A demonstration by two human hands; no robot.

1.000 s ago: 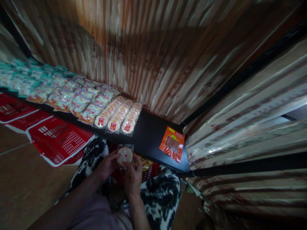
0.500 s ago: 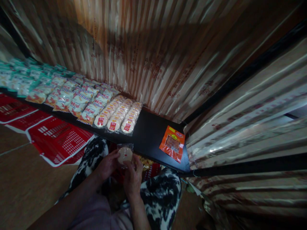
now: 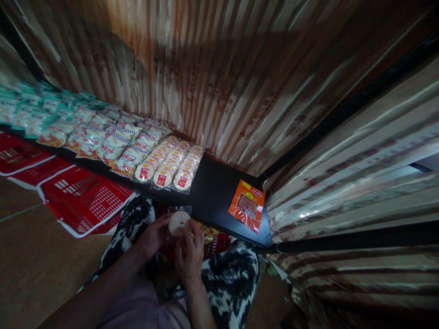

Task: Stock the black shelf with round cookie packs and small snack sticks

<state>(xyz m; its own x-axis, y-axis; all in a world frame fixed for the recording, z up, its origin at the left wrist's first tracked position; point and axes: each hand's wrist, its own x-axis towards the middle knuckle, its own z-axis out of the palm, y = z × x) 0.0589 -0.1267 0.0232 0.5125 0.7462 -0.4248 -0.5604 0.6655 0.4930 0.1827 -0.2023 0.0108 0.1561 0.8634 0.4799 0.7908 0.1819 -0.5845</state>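
Note:
Between my two hands is a round white rice cracker (image 3: 178,223) in a clear plastic wrapper, just off the front edge of a black shelf (image 3: 214,187). My left hand (image 3: 156,235) grips its left side, fingers closed on the packet. My right hand (image 3: 190,249) is closed on its lower right side, with fingertips on the wrapper. On the shelf beyond lie overlapping rows of similar wrapped crackers (image 3: 183,179) with red labels. Farther right an orange snack pouch (image 3: 247,204) with a window lies flat.
White and orange snack bags (image 3: 115,146) fill the shelf's middle, green-and-white packets (image 3: 32,112) its far left. Red baskets (image 3: 85,196) stand below on the left. Striped sheeting (image 3: 219,82) hangs behind, and a black frame bar (image 3: 343,240) crosses the right.
The wrapped cracker has tilted slightly in my hands. My right fingers have shifted a little on it, while the shelf goods stay put.

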